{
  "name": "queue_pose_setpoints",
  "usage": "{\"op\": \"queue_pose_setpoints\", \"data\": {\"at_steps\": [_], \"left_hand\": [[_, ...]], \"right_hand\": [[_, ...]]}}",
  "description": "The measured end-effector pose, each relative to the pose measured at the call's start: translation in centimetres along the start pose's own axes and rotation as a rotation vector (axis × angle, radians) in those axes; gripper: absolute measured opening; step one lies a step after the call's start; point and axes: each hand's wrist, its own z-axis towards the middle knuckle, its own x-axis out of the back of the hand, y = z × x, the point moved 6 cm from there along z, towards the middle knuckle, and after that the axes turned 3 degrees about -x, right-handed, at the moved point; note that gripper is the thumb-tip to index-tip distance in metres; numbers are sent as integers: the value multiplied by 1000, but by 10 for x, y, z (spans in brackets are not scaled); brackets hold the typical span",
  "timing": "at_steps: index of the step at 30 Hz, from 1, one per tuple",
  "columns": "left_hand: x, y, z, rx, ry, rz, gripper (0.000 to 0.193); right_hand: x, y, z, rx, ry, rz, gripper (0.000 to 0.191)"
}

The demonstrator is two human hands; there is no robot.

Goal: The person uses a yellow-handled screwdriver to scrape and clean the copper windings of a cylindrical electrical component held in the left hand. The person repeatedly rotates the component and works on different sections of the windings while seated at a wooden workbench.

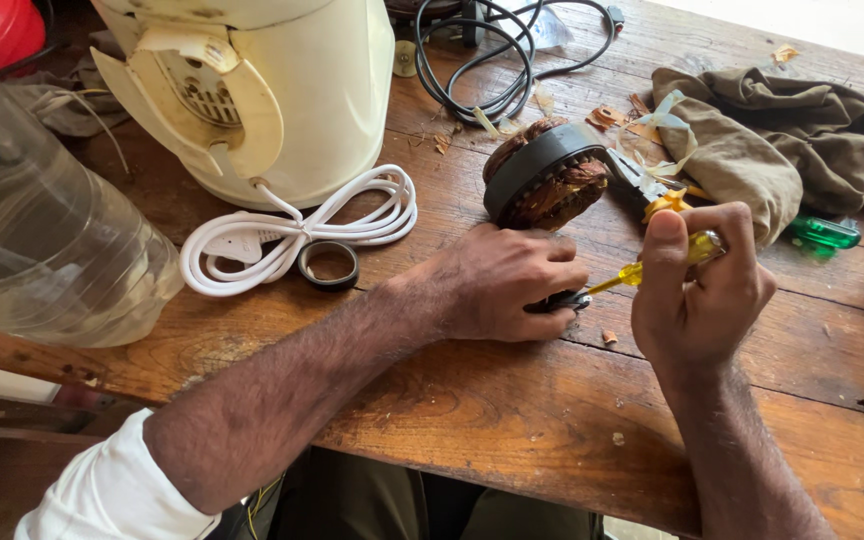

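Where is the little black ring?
In the head view, the black ring lies on the wooden table, left of the left hand, touching the coiled white cord below the cream appliance.

Repair workshop, probably: scarred wooden bench (512, 420), motor stator (544, 178) at 12 o'clock, opened cream appliance (282, 90) at 10, black cable (482, 60), rag (782, 140) at 2.

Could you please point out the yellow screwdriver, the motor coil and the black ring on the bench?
Yellow screwdriver (704, 246): head view, on the clear yellow handle.
Motor coil (544, 172): head view, on its dark outer band.
Black ring (329, 280): head view, on the near rim.
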Motion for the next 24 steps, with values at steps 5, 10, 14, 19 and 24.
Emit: {"op": "queue_pose_setpoints", "data": {"at_steps": [5, 10, 14, 19, 24], "left_hand": [[4, 1, -2, -37, 24, -25, 35], [7, 6, -2, -77, 70, -79, 37], [11, 10, -3, -106, 122, -87, 39], [6, 3, -2, 1, 16, -143, 47], [-2, -3, 0, 31, -42, -160, 64]], "right_hand": [[1, -2, 0, -5, -13, 5, 34], [1, -4, 1, -5, -12, 11, 34], [1, -1, -1, 8, -19, 13, 35], [-1, 5, 0, 45, 3, 25, 35], [8, 3, -7, 75, 99, 88, 31]]}}
